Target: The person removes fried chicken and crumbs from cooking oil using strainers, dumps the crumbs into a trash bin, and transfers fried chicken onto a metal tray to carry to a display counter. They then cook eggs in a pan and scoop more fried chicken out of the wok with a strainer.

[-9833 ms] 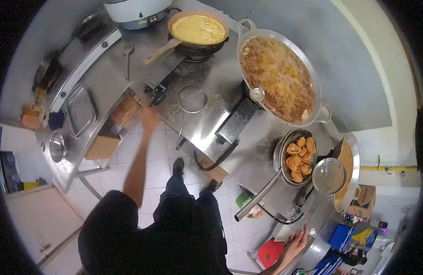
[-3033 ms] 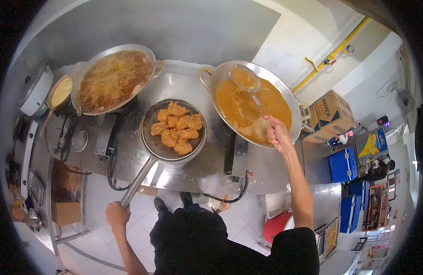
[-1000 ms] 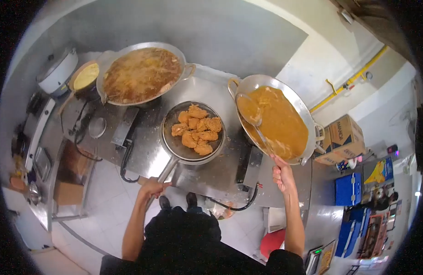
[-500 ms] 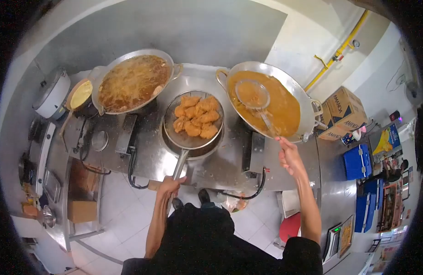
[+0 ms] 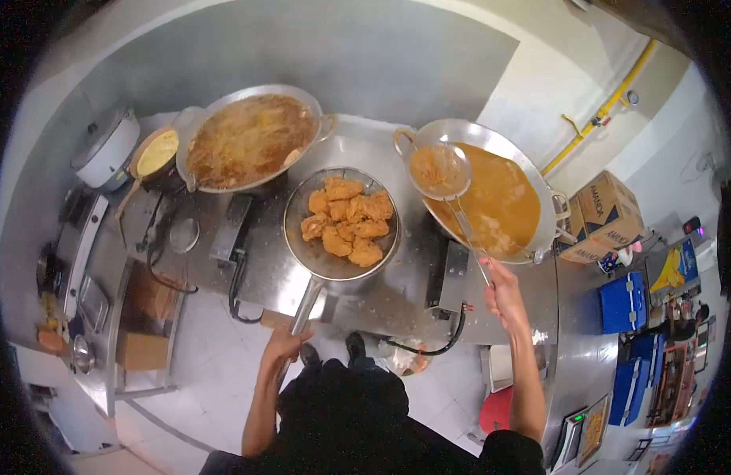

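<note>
My left hand point(image 5: 284, 345) is wrapped round the handle of a large strainer point(image 5: 306, 267). Several pieces of golden-brown fried chicken point(image 5: 337, 241) lie in its mesh bowl, above the stove. My right hand point(image 5: 504, 290) grips the long handle of a smaller skimmer point(image 5: 465, 214). The skimmer's round mesh head is at the left side of the right wok point(image 5: 514, 134), and some brown bits show in it. Cloudy brown oil point(image 5: 500, 194) fills much of that wok. On the left, another wok point(image 5: 305, 93) holds bubbling oil with food pieces at its edge.
A bowl of yellow batter point(image 5: 157, 153) and a white pot point(image 5: 108, 154) stand at the left. Below the stove edge runs a black hose point(image 5: 440, 348). Cardboard boxes point(image 5: 599, 207), blue coolers point(image 5: 623, 305) and a scale point(image 5: 569, 438) are on the right.
The skimmer head has moved up and left in the right wok, from over the oil to the wok's left side. The large strainer has shifted slightly, still carrying the fried chicken. My view has shifted slightly.
</note>
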`<state>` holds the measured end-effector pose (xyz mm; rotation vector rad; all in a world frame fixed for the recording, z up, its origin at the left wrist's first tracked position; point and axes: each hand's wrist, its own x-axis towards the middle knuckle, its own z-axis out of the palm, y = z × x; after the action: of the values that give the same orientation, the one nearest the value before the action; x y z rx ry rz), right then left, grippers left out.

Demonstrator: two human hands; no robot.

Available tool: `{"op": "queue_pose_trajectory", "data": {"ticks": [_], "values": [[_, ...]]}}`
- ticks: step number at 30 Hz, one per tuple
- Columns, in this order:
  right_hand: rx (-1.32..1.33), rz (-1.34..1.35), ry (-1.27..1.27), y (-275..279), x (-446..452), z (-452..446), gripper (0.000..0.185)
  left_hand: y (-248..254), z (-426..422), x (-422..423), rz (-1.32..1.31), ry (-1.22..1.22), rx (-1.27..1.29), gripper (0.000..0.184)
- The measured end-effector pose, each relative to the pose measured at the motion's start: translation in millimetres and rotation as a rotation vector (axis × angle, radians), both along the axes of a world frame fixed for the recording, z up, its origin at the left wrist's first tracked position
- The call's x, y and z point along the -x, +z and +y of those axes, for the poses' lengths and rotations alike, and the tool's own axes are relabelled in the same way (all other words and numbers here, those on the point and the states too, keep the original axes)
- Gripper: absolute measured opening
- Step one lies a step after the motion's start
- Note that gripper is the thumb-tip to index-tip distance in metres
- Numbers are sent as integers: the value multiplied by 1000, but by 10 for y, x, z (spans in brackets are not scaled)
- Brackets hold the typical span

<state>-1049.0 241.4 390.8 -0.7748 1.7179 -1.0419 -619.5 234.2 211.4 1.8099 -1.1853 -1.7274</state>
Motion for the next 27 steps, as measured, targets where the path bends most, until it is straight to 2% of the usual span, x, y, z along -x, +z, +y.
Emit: {"op": "queue_pose_trajectory", "data": {"ticks": [2, 4, 5, 6, 8, 9, 10, 12, 14, 16, 17, 19, 21, 23, 25, 27], "values": [[9, 28, 56, -167, -123, 18, 31, 183, 152, -144, -7, 42, -105, 39], [420, 527, 201, -618, -231, -24, 33, 411, 292, -261, -125, 33, -122, 37], [469, 701, 190, -862, -279, -61, 34, 449, 377, -318, -121, 60, -111, 38], [455, 696, 195, -893, -414, -80, 34, 597, 425, -329, -198, 69, -110, 38], [190, 1143, 328, -944, -651, -142, 36, 655, 531, -447, -179, 95, -122, 37], [327, 1230, 351, -1231, -599, -165, 44, 650, 570, -460, -184, 93, -132, 37], [318, 1222, 352, -1457, -482, -147, 44, 651, 604, -486, -164, 116, -133, 36], [162, 1539, 547, -1733, -145, -90, 53, 632, 666, -511, -147, 131, -135, 36], [172, 1524, 570, -1823, -1, -68, 58, 564, 696, -462, -108, 185, -133, 36], [222, 1472, 637, -1837, -95, 75, 46, 554, 720, -396, -99, 194, -122, 37], [211, 1473, 631, -1865, -213, 104, 46, 541, 681, -370, -115, 189, -115, 36], [390, 795, 492, -1988, -572, 123, 39, 424, 484, -301, -98, 159, -85, 36], [409, 379, 326, -2184, -986, -10, 37, 230, 218, -120, -74, 110, -33, 35], [-45, -214, 217, -1921, -1200, -9, 33, -24, -8, 93, -21, 63, -57, 33], [-128, -527, 136, -2000, -1327, -33, 35, -191, -206, 281, 34, 33, -106, 32], [-103, -589, 115, -2129, -1439, 20, 38, -230, -299, 432, -43, 21, -148, 31]]}}
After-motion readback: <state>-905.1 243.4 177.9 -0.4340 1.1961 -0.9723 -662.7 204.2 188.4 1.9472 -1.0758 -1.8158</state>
